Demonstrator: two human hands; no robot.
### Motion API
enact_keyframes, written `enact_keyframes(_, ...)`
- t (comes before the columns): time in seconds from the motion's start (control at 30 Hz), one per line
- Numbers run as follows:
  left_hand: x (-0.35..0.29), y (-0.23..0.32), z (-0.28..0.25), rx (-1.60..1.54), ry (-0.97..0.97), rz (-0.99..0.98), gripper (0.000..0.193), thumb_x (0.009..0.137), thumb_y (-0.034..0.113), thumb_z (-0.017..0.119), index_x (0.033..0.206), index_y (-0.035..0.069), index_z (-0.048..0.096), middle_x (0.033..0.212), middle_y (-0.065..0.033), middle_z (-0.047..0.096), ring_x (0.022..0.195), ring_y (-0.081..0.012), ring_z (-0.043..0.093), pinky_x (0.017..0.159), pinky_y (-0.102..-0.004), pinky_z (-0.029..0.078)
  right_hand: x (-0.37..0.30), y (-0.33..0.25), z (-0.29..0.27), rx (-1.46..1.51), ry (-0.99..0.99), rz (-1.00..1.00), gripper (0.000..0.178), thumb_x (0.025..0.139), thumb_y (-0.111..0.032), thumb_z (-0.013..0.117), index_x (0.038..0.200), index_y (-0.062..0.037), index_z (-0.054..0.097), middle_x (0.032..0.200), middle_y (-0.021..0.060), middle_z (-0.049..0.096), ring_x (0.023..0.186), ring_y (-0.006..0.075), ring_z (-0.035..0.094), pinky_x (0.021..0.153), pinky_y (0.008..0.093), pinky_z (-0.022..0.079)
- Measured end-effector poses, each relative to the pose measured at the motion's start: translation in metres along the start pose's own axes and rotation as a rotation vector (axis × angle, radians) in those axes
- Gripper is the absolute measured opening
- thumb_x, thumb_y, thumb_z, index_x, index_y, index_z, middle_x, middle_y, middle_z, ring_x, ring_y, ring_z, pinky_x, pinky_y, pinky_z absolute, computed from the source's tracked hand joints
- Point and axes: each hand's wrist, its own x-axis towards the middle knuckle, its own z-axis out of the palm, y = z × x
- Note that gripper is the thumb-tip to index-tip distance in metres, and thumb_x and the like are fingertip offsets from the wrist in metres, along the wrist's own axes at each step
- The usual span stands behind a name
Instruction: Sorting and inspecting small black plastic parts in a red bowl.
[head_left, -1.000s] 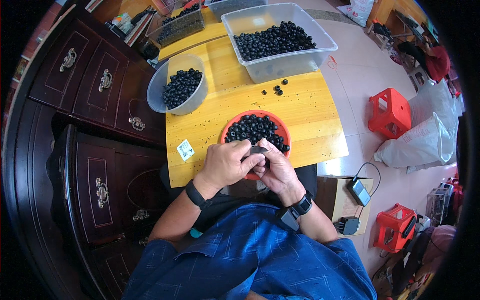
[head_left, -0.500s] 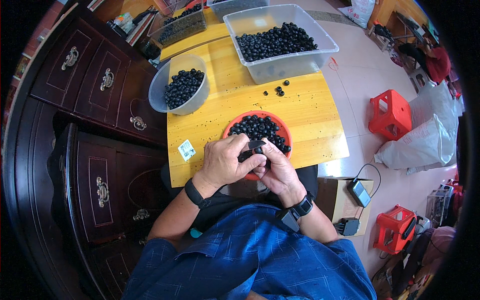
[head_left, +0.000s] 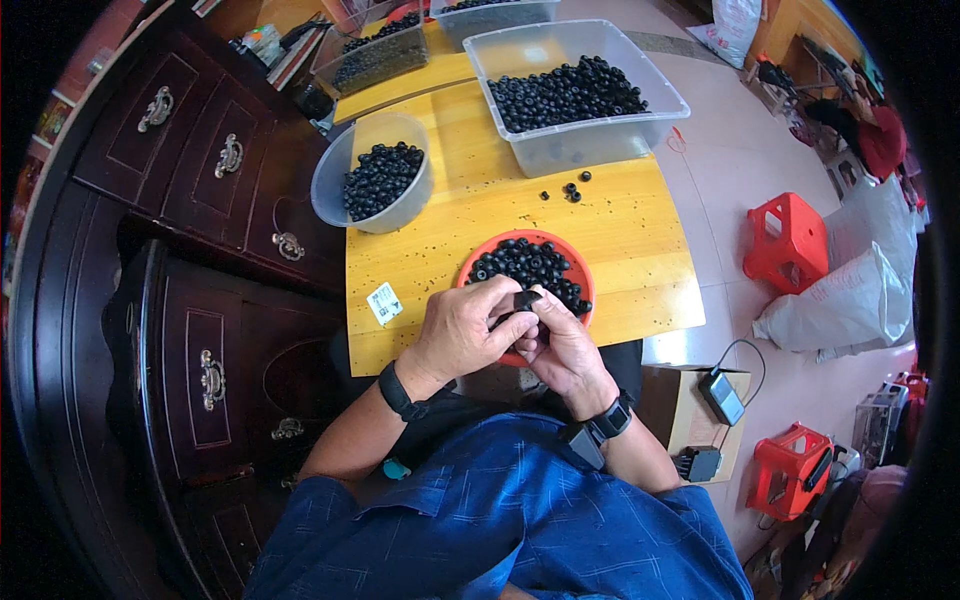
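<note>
Your left hand (head_left: 462,332) and right hand (head_left: 568,350) meet above a red bowl (head_left: 578,262) close to the near edge of the yellow table (head_left: 640,250). Your left fingers are curled inward, with the thumb reaching toward your right hand; what they grip is hidden from view. Your right thumb and bent fingers close around a small dark piece (head_left: 526,301), which sits between both hands over the bowl; you cannot tell from this angle whether it is one thing or two. Black bead-like pieces (head_left: 520,262) fill the bowl beyond your knuckles. By the table's left edge stands a round clear tub (head_left: 422,200) of similar pieces, and a larger rectangular tub (head_left: 580,152) of them stands at the far right. A few loose pieces (head_left: 575,197) lie just in front of that tub, near the right edge. A white label (head_left: 384,303) lies toward the near left corner.
</note>
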Motion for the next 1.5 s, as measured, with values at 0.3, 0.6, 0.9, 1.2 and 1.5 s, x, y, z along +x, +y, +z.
enact_keyframes(0.3,0.029,-0.04,-0.059,-0.002,0.19,-0.191,0.012,0.089,0.012,0.069,0.088,0.001,0.065,0.069,0.0048,0.056,0.066,-0.0039,0.049,0.059,-0.0247,0.043,0.004,0.002,-0.007,0.102,-0.011,0.067,0.02,0.102,-0.023,0.055,0.113,-0.0085,0.062,0.111,0.0079,0.069,0.083,0.0138,0.066,0.071,0.0261,0.056)
enact_keyframes(0.6,0.041,-0.053,-0.091,0.131,0.299,-0.217,0.039,0.086,0.012,0.074,0.122,0.003,0.061,0.082,-0.0022,0.062,0.074,-0.0094,0.056,0.069,-0.0267,0.049,0.009,-0.005,0.004,0.28,-0.137,0.109,0.061,0.102,-0.047,0.046,0.142,-0.0012,0.045,0.144,0.0199,0.049,0.13,0.0321,0.052,0.107,0.0448,0.045)
enact_keyframes(0.9,0.0,0.0,-0.002,0.051,-0.135,-0.081,0.031,0.08,0.007,0.076,0.11,0.006,0.07,0.069,-0.007,0.065,0.057,-0.0172,0.06,0.058,-0.029,0.05,0.008,-0.005,0.012,0.194,-0.093,0.102,0.062,0.103,-0.052,0.038,0.14,-0.0032,0.048,0.134,0.0164,0.057,0.122,0.0306,0.055,0.107,0.0453,0.042)
enact_keyframes(1.2,-0.006,-0.013,0.014,-0.359,0.078,-0.207,0.027,0.085,0.004,0.071,0.112,0.003,0.068,0.08,-0.0088,0.072,0.073,-0.0147,0.07,0.066,-0.0295,0.055,0.003,-0.004,0.003,0.039,-0.074,0.05,0.04,0.1,-0.028,0.059,0.134,-0.007,0.055,0.122,0.0051,0.064,0.111,0.0139,0.06,0.094,0.0313,0.05)
enact_keyframes(1.5,-0.007,0.007,0.009,-0.314,0.099,-0.127,0.028,0.085,0.001,0.071,0.113,0.004,0.068,0.072,-0.0062,0.068,0.063,-0.0095,0.064,0.06,-0.0265,0.051,0.0,-0.002,-0.001,0.034,-0.132,0.005,0.022,0.1,-0.025,0.06,0.115,-0.0086,0.06,0.098,0.0007,0.064,0.081,0.008,0.061,0.07,0.0213,0.053)
